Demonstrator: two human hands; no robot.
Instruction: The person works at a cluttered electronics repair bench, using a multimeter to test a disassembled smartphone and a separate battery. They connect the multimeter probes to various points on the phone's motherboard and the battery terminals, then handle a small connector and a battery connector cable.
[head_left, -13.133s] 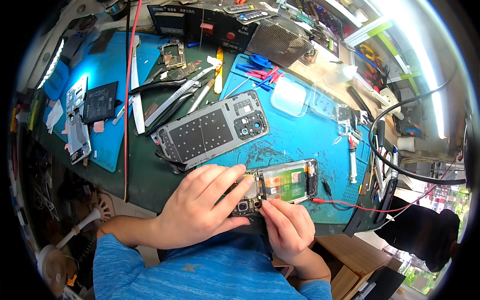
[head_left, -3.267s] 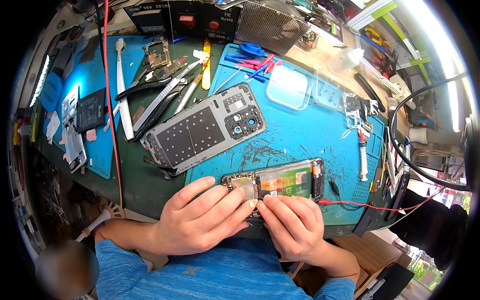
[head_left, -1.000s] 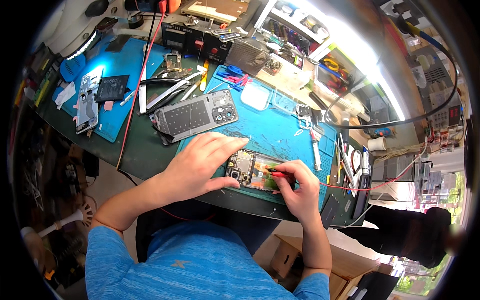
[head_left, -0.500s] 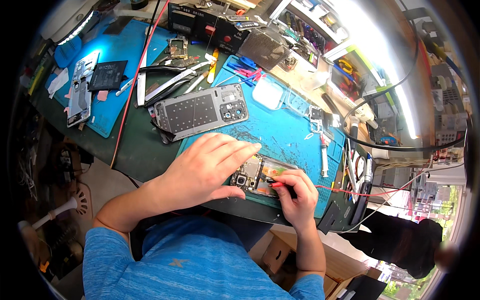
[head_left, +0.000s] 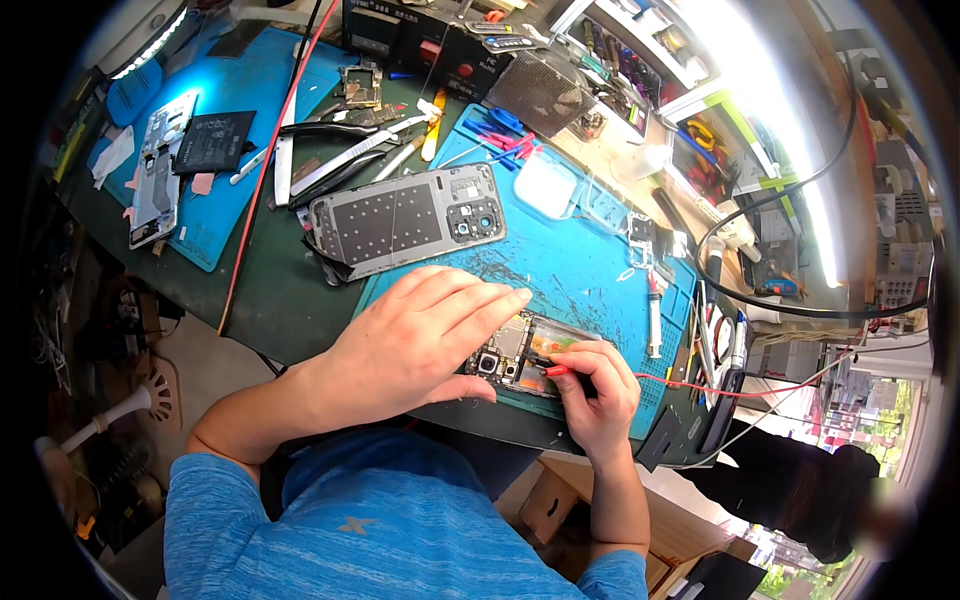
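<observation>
An opened smartphone [head_left: 503,350] lies on the blue mat at the table's near edge, its camera and circuit board bare. My left hand [head_left: 420,330] spans its left end, fingers stretched along the far side and thumb apart near the close side. I cannot tell how firmly it touches the phone. With fingertips pinched, my right hand [head_left: 603,392] holds a red clip [head_left: 556,371] over the phone's middle. A dark piece shows beside the clip, its tip partly hidden. From behind my right hand a thin red wire [head_left: 690,384] runs off to the right.
Beyond the phone lies a grey back cover [head_left: 395,222]. A syringe [head_left: 655,318] and a clear plastic box [head_left: 546,186] rest on the blue mat [head_left: 540,255]. At left, another phone [head_left: 160,180] sits beside a black battery [head_left: 215,142]. Pliers [head_left: 335,170] lie among tools.
The whole view has shifted slightly. Both hands keep nearly the same pose over the phone, and the red clip stays pinched in my right hand.
</observation>
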